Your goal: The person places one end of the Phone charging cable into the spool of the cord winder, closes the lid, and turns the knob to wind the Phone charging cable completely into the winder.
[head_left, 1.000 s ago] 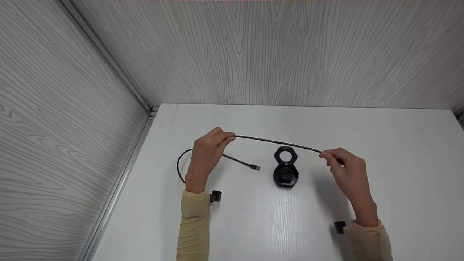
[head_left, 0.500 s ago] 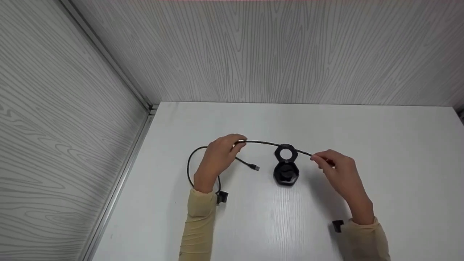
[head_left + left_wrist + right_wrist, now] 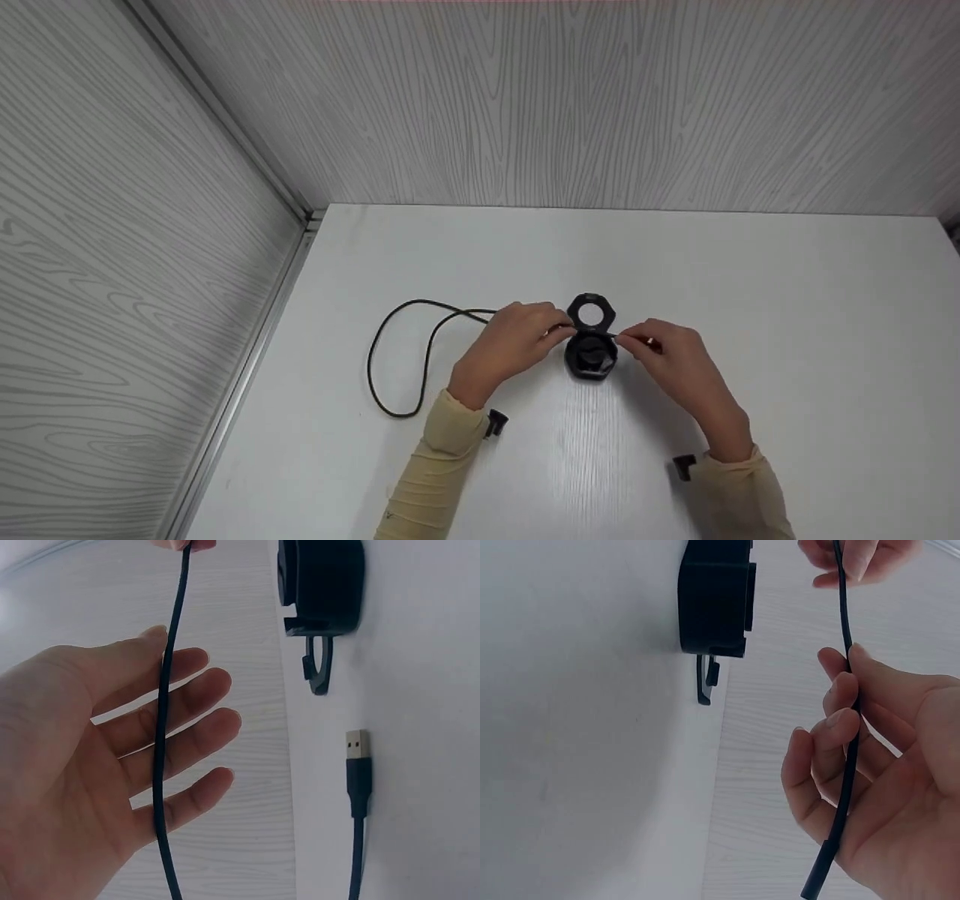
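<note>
A black cable [image 3: 160,735] spans the short gap between both hands. My left hand [image 3: 514,341] pinches it between thumb and index finger, the other fingers spread. From the right, my right hand [image 3: 675,364] pinches the same cable with thumb and fingertips; a thicker cable end [image 3: 821,870] pokes out below the palm. Just under the held stretch stands a black hexagonal case [image 3: 590,364], its ring-shaped lid [image 3: 604,309] flipped back. A USB plug [image 3: 359,772] at the cable's other end lies on the table in the left wrist view; the left hand hides it in the head view.
The cable's slack loop [image 3: 370,360] lies left of the left hand on the white table [image 3: 825,300]. A wood-grained panel [image 3: 562,105] rises behind the table, another [image 3: 135,262] along its left. Small black wrist mounts [image 3: 496,424] sit at both sleeves.
Both hands have come together over the case, the left moving right and the right moving left. The cable stretch between them has shortened, and more loop shows at the left.
</note>
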`<state>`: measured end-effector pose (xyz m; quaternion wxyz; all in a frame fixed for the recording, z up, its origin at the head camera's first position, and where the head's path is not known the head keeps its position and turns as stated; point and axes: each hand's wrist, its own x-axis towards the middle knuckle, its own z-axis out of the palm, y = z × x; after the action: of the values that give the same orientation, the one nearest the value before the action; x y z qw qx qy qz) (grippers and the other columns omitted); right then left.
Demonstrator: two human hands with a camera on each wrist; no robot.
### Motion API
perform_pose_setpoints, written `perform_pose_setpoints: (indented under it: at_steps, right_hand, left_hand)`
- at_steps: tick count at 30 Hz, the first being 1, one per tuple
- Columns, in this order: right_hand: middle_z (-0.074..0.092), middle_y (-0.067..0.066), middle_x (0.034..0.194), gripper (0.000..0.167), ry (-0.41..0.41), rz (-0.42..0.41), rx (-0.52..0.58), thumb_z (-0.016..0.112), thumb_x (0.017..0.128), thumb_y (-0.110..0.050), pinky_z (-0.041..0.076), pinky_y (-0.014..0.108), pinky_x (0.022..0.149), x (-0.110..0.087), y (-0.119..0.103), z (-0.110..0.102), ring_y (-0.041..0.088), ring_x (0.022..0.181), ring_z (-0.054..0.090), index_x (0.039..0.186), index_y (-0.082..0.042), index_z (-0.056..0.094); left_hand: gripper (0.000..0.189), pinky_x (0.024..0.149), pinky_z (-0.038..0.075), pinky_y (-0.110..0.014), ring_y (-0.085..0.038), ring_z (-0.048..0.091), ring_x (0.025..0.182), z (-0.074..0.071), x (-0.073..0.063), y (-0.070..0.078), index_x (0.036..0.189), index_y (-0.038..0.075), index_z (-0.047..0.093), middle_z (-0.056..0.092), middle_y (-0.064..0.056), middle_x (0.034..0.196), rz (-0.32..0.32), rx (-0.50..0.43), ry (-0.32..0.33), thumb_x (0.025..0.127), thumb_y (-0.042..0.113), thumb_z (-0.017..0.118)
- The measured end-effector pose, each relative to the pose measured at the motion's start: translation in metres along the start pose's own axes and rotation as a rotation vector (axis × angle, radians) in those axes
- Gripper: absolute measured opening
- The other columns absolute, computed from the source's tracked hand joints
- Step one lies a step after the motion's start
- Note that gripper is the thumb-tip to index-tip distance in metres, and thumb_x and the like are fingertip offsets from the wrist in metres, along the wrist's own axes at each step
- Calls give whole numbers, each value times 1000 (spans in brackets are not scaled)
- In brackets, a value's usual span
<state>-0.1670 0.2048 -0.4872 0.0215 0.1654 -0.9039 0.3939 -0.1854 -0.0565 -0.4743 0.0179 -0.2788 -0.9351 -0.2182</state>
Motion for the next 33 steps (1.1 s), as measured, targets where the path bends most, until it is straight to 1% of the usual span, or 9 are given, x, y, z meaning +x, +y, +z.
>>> perform_pose_setpoints:
  at_steps: [6,11,14,16,19,23,27,31,33]
  right_hand:
    - [77,1,92,12,-1,-3,-3,73,101,-19,48,21,69,2,-5,9,10,76,59,101,-11,82]
    - [75,-2,92,14,-11,-20,1,71,102,-23,49,21,72,4,-6,15,10,79,60,101,-13,80]
    - [76,-3,93,15,-15,-10,-1,71,102,-26,50,22,74,4,-3,12,10,80,61,102,-14,80]
    - [78,-1,95,17,-25,13,-2,71,102,-28,51,23,75,3,0,9,12,81,62,103,-15,81]
    - [78,3,95,23,-47,63,-3,69,103,-35,49,23,72,2,5,4,14,80,61,105,-14,80]
    - [70,5,87,36,-83,144,-6,66,103,-48,45,25,66,1,9,-3,15,75,55,106,-13,75]
    - [66,6,87,39,-105,185,-5,64,104,-49,44,25,66,-1,12,-12,16,76,54,108,-12,74]
    - [70,10,92,37,-118,172,-1,63,106,-44,45,25,68,-1,15,-16,15,77,54,110,-9,75]
    - [70,11,91,35,-119,163,0,63,106,-42,45,25,67,-1,15,-15,14,75,54,109,-8,75]
  left_hand:
    - [27,80,56,-31,-9,63,78,10,4,5,110,17,77,76,4,99,63,30,4,109,35,58]
    - [25,76,55,-28,-9,60,77,12,5,5,107,16,78,72,2,94,96,48,33,110,30,57]
    - [25,74,52,-24,-9,58,78,9,3,0,108,16,79,69,2,94,60,7,27,109,31,59]
    - [25,74,50,-23,-8,56,79,7,2,-4,107,16,79,67,2,94,20,-25,13,108,33,60]
    - [26,72,46,-22,-8,53,78,5,0,-7,102,14,77,64,1,91,-30,-85,2,107,35,63]
    - [31,70,43,-22,-9,51,75,3,-1,-10,94,13,74,63,0,86,-40,-142,26,105,40,64]
    - [36,68,42,-21,-9,49,72,4,-1,-15,89,14,73,60,2,81,-64,-148,46,105,45,63]
    - [38,68,42,-22,-9,49,72,3,-2,-18,87,13,72,60,1,81,-91,-130,32,105,45,63]
    - [38,68,43,-22,-9,50,72,3,-1,-18,89,13,73,62,1,82,-96,-115,18,105,45,63]
